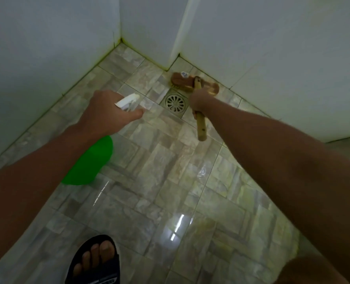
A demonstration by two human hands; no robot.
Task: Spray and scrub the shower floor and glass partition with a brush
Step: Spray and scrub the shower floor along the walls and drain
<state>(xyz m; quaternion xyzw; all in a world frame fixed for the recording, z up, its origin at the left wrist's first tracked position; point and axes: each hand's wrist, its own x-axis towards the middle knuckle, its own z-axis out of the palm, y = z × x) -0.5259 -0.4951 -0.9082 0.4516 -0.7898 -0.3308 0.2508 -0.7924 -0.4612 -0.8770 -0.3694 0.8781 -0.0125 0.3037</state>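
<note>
Shower floor [149, 181]: wet, glossy stone-pattern tiles.
Round metal drain [175, 103] set near far corner. Brush [194, 84] head rests bristles-down just beyond drain, by the wall base. One sandalled foot [95, 261] stands at near edge.

We count one wooden brush [194, 84], one green spray bottle [92, 160] and one round floor drain [175, 103]. We see two hands, left [106, 111] and right [200, 101], and one sandalled foot [95, 261].

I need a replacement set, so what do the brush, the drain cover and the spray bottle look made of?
Brush: likely wood or bamboo, matte tan handle and brown head.
Drain cover: probably metal, dull shine, slotted.
Spray bottle: seemingly plastic, translucent green body, white nozzle.
</note>
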